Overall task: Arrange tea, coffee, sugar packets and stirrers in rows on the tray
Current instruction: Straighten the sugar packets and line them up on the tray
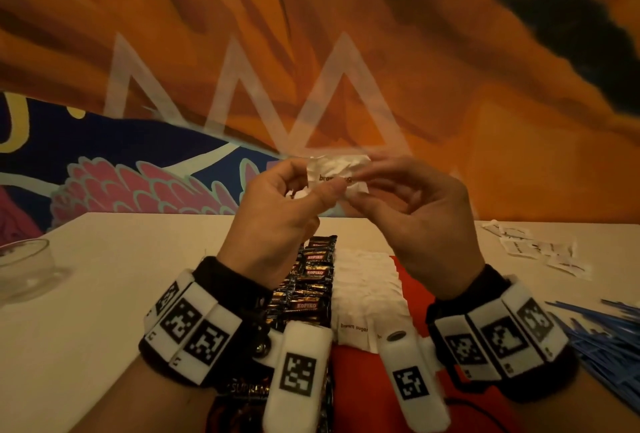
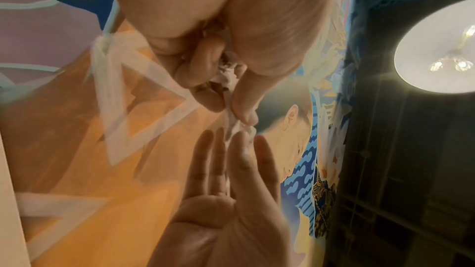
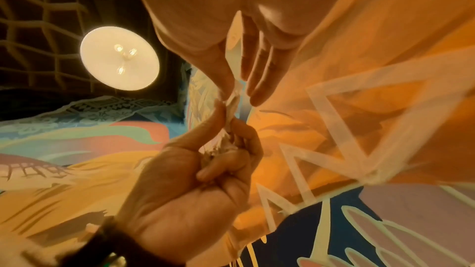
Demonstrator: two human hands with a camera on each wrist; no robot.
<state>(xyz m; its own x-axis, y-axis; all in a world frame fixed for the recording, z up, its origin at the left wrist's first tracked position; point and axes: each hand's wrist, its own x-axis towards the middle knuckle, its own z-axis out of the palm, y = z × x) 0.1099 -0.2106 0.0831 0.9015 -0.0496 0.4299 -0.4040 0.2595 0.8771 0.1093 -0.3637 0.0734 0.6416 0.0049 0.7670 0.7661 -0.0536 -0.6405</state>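
Both hands pinch one crumpled white paper sugar packet (image 1: 337,174) printed "brown sugar": my left hand (image 1: 277,211) has thumb and curled fingers on its near edge, my right hand (image 1: 412,214) nips the other edge between thumb and forefinger, the remaining fingers straight. That grip holds the packet raised well above the red tray (image 1: 367,384).

To do this step well, I judge I should smooth the packet flat, then lay it print-up at the far end of the white sugar row (image 1: 367,287), square to its neighbours.

Left of that row, touching it, runs the row of dark Kopiko coffee sachets (image 1: 311,280). On the pale worktop (image 1: 104,294), right of the tray, lie loose sugar packets (image 1: 533,249) and blue stirrers (image 1: 609,339); left, a glass bowl (image 1: 24,266). Beyond the worktop stands an orange and blue mural wall (image 1: 450,69).
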